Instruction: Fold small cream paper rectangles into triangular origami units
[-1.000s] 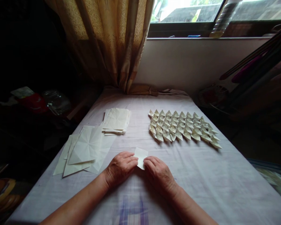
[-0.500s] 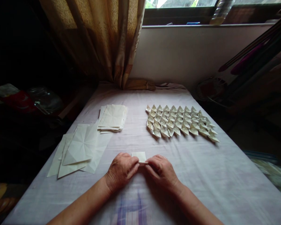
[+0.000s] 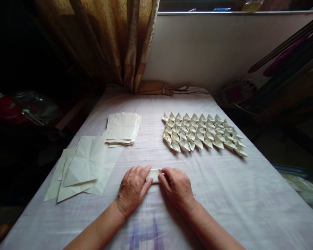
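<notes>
Between my two hands is a small folded piece of white paper [image 3: 154, 176], low over the cloth-covered table. My left hand [image 3: 134, 184] grips its left end, thumb at the near edge and fingers at the far edge. At the right end, my right hand [image 3: 176, 184] pinches the paper with thumb and fingers; its lower fingers are curled and partly hidden. Beyond my right hand stand several rows of small folded paper boats [image 3: 200, 132], set close together. To the left lie loose creased paper sheets [image 3: 85, 163] and, farther back, a neat stack of paper [image 3: 122, 127].
A pale cloth covers the table [image 3: 224, 187]. A gold curtain [image 3: 131, 45] hangs down to the table's far edge by the wall [image 3: 193, 48]. Dark clutter with a clear plastic bag [image 3: 36, 106] is at the left. Long poles [image 3: 287, 45] lean at the right.
The paper's far flap has been folded down, and my fingers have moved to its far edge with thumbs nearer me. The view has tilted lower, so less of the window shows.
</notes>
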The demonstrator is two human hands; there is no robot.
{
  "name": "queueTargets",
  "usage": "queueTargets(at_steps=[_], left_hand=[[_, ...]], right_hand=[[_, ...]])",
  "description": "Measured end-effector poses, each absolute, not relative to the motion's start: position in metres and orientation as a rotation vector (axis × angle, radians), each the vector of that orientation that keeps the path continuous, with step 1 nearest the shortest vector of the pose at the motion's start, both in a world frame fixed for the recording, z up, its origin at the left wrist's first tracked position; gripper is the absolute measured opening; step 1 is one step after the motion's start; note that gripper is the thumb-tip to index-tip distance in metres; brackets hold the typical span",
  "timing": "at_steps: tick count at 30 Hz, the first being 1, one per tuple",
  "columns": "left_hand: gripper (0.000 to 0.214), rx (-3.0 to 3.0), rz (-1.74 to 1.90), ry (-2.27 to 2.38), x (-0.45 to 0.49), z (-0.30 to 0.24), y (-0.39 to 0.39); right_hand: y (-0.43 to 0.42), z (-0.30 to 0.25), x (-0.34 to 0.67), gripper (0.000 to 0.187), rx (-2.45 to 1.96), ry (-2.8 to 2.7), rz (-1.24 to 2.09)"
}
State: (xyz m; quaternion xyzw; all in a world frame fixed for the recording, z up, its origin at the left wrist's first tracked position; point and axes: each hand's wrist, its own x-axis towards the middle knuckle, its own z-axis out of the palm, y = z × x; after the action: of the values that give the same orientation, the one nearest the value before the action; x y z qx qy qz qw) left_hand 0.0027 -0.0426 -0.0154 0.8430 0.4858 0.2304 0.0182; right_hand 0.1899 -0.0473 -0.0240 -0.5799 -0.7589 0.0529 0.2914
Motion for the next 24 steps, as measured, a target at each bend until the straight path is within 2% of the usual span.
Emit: queueTargets(at_steps=[4, 9, 24], left_hand=[[0.026, 2.729, 0.803, 1.41, 0.0045, -0.0144, -0.046], [0.027, 2.816, 0.789, 1.183, 0.0099, -0.0179, -0.0514], [0.027, 2.863, 0.804, 1.197, 0.012, -0.0182, -0.0531]], right_hand=[[-0.0478, -0.0268, 0.1889, 0.021, -1.546, -2.024, 0.121], [-0.0477, -0.0291, 0.1894, 0.019, -1.547, -2.005, 0.137], [-0.048, -0.033, 0.188, 0.017, -1.552, -1.98, 0.123]])
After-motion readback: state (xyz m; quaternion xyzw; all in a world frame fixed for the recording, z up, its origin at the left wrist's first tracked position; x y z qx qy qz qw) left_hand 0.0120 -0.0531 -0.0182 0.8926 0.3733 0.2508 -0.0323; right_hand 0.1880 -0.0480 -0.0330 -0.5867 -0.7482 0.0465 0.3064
